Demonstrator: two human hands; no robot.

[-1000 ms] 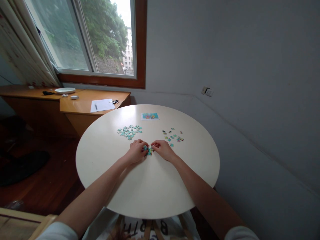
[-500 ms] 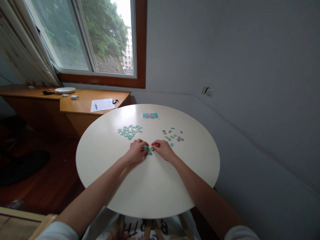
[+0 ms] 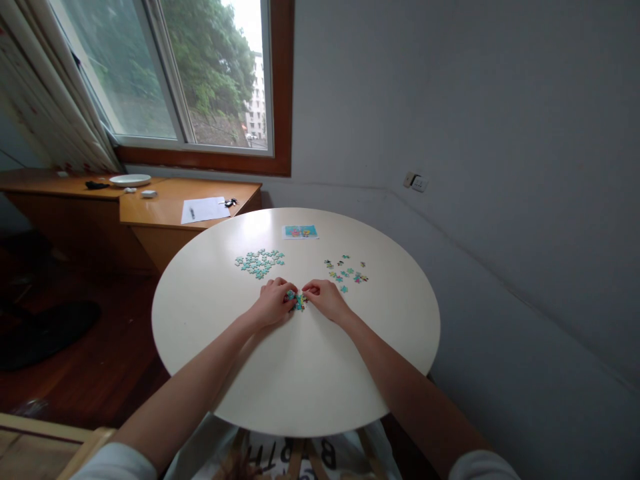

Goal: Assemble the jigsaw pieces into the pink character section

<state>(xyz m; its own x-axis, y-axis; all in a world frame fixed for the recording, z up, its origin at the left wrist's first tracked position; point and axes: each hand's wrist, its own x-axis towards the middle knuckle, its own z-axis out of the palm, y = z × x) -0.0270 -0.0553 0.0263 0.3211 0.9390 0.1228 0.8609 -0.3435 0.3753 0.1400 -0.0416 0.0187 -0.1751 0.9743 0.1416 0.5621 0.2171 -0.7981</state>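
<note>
My left hand (image 3: 273, 301) and my right hand (image 3: 326, 298) rest on a round white table (image 3: 295, 373), fingers curled and pinched together from both sides on a small cluster of joined puzzle pieces (image 3: 299, 301). A heap of teal loose pieces (image 3: 259, 262) lies just beyond my left hand. Several mixed-colour pieces (image 3: 346, 270) are scattered beyond my right hand. A small reference picture card (image 3: 299, 232) lies at the far side of the table.
A wooden desk (image 3: 150, 207) stands under the window at the left, carrying a white plate (image 3: 130, 180), a sheet of paper (image 3: 203, 210) and small items. A grey wall with a socket (image 3: 415, 182) runs along the right. Dark wood floor lies to the left.
</note>
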